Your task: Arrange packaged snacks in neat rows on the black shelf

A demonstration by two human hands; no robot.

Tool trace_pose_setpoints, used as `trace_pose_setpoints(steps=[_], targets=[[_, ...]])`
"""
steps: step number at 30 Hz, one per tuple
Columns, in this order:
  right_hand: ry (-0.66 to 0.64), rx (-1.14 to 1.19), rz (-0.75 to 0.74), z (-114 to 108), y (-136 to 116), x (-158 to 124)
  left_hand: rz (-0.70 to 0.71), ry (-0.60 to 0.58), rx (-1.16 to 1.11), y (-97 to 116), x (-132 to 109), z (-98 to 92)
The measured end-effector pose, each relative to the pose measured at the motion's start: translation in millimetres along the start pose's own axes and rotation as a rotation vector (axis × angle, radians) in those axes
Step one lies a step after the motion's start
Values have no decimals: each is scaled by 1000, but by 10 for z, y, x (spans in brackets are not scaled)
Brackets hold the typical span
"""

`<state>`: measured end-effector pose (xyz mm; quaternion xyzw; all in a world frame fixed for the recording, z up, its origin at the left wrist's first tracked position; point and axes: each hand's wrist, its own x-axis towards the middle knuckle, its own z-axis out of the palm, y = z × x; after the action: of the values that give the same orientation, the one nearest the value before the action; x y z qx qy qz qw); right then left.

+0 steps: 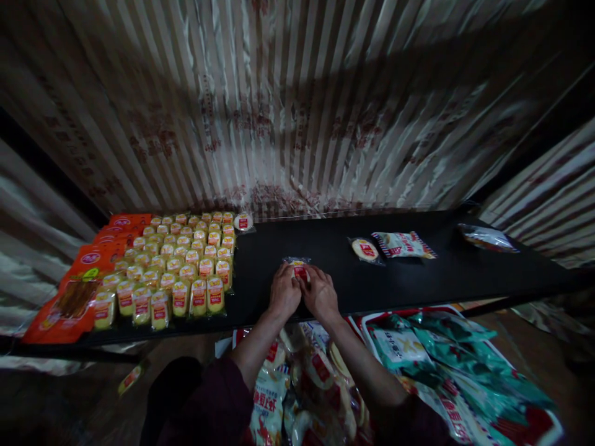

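Left hand (pixel 284 291) and right hand (pixel 321 293), fingers curled, grip a small packet (pixel 299 271) in crinkly clear wrap at the middle of the smooth black table (pixel 260 266), covering most of it; plump yellow packets (pixel 181 296) sit in rows leftward; forearms (pixel 258 341) partly hide bagged snacks (pixel 320 375) below

L hand (pixel 285 288) & R hand (pixel 320 293) hid pt of small pkt (pixel 299 271); bagged snacks (pixel 320 381) below were cut off at btm edge; curtain lettering (pixel 212 146) was too blurry to read.
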<state>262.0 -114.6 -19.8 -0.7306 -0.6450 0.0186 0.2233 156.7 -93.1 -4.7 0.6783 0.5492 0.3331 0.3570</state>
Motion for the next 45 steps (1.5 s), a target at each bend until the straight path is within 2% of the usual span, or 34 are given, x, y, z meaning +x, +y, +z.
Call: trace_pose_setpoints(steps=[6,10,13,17,23,29,35,39,45], targets=[[26,204,20,45,-219,-282,73,-13,126,-200,-377,-240],[59,378,63,66,-313,-419,177,-13,197,-366,-586,-315],[99,513,104,109,-357,-496,211,6,189,-460,-653,-337],[81,711,179,191,-376,-504,199,37,142,-510,-634,-372],[26,956,250,284,-446,-441,208,70,97,-473,-600,-481],[-39,1248,398,237,-545,-389,225,98,28,-458,-593,-555],[12,1424,509,194,-593,-324,216,104,-29,-491,-525,-563],[-4,1502,488,177,-674,-268,203,137,-26,-449,-448,-574],[6,1494,444,225,-781,-216,156,150,-50,-440,-349,-563]])
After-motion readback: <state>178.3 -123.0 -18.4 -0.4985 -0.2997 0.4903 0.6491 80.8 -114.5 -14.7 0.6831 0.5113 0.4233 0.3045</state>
